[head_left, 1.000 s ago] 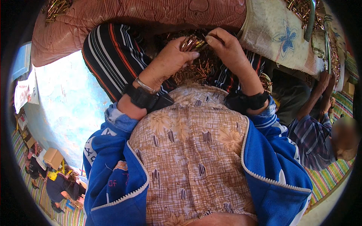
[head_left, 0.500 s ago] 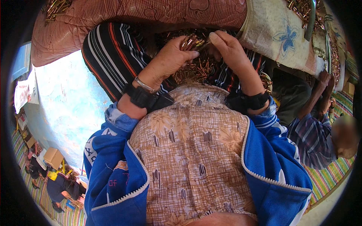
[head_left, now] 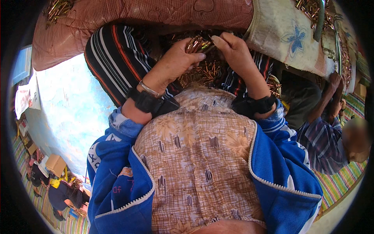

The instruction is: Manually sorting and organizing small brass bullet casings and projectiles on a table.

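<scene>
My left hand (head_left: 179, 58) is closed round a bunch of slim, shiny copper-gold metal pieces (head_left: 198, 45), their ends showing past the fingers. Just to the right, my right hand (head_left: 236, 51) has thumb and index finger bent together beside the bunch. Whatever lies in that pinch is too small and dark to name. Below both hands, between my striped trouser legs (head_left: 113, 58), lies a heap of the same slim pieces (head_left: 204, 73).
A red-brown checked cushion (head_left: 163, 15) runs across the far side. Right of it lies a pale cloth (head_left: 286, 35) with a blue flower, near a curved metal bar (head_left: 320, 21). A co-worker in a checked shirt (head_left: 323, 144) sits at right; other people (head_left: 62, 197) sit lower left.
My right hand has drawn slightly away from the bunch, its thumb and finger shifting a little left and up. My left hand keeps hold of the pieces, nearly still.
</scene>
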Tool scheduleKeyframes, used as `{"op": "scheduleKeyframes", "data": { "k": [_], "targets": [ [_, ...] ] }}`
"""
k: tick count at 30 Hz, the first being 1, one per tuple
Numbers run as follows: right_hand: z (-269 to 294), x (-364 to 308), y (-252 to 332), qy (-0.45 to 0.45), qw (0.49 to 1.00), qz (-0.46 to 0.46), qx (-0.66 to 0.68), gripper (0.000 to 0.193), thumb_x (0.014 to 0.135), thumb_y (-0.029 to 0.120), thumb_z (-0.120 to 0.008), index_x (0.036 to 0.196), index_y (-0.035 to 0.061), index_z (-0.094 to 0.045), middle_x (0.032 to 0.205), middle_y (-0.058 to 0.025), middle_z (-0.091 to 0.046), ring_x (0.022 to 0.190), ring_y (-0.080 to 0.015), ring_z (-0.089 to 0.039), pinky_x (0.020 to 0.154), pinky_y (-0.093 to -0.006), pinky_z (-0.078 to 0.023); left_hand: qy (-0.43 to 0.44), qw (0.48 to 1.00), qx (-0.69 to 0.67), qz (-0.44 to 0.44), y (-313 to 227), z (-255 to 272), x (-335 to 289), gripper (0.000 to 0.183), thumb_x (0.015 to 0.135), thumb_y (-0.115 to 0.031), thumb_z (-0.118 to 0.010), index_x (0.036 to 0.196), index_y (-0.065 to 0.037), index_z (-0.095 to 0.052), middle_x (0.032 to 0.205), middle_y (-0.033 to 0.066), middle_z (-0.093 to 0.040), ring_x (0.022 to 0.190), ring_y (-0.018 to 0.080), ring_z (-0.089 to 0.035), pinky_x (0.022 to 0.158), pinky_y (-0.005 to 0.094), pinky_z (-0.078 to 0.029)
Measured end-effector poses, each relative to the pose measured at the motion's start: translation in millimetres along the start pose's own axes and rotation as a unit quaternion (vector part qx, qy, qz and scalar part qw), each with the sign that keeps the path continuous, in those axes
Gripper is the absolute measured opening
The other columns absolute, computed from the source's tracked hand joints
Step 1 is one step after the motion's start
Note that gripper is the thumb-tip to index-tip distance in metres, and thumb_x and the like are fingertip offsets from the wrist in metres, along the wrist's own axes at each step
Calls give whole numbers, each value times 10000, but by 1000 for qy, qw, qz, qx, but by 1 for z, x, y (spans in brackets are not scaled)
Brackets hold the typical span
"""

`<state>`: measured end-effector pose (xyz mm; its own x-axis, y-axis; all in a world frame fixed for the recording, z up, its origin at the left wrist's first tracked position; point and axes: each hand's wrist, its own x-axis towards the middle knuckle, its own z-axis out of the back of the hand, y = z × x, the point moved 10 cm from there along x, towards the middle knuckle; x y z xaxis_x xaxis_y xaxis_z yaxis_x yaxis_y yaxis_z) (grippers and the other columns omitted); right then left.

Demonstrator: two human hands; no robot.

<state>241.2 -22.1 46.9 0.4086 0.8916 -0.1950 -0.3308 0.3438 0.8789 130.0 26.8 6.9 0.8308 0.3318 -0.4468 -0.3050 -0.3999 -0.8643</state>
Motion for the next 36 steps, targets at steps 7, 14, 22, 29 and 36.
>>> {"op": "scheduleKeyframes", "data": {
  "k": [7, 14, 22, 29, 36],
  "targets": [
    [1, 1, 15, -31, 993, 73, -92, 221, 848, 177, -558, 727, 3, -494, 604, -21, -453, 562, -105, -445, 518, -270, -393, -2, 999, -33, 9, 2, -2, 2, 198, 768, -85, -611, 935, -30, -521, 657, -5, -513, 515, 61, -449, 449, 199, -360],
    [2, -4, 17, -22, 995, 73, -60, 230, 835, 174, -567, 723, -7, -481, 594, -54, -432, 553, -108, -441, 502, -280, -381, -2, 999, -40, 18, 1, -1, 1, 215, 769, -84, -606, 956, -32, -511, 648, -9, -504, 488, 61, -430, 422, 199, -338],
    [-2, -1, 19, -28, 997, 55, -38, 217, 852, 150, -535, 718, -8, -472, 620, -87, -451, 537, -142, -440, 506, -295, -380, -22, 998, -44, 39, 3, 3, -1, 260, 771, -87, -608, 996, -30, -490, 664, -3, -507, 507, 57, -443, 439, 182, -350],
    [-8, 6, 0, -15, 998, -26, 50, 241, 839, 154, -553, 690, -10, -458, 589, -111, -454, 519, -174, -450, 498, -314, -379, -21, 999, -19, 31, 2, 5, 1, 258, 782, -90, -594, 1011, -34, -489, 670, 0, -514, 504, 59, -442, 433, 188, -350],
    [23, 13, 61, -80, 985, 105, -115, 202, 814, 181, -573, 753, 3, -498, 641, -184, -522, 595, -368, -511, 512, -380, -403, -121, 990, -68, -1, -4, 27, 0, 137, 830, -130, -574, 923, -70, -495, 655, -15, -493, 493, 56, -421, 401, 189, -326]
  ]
}}
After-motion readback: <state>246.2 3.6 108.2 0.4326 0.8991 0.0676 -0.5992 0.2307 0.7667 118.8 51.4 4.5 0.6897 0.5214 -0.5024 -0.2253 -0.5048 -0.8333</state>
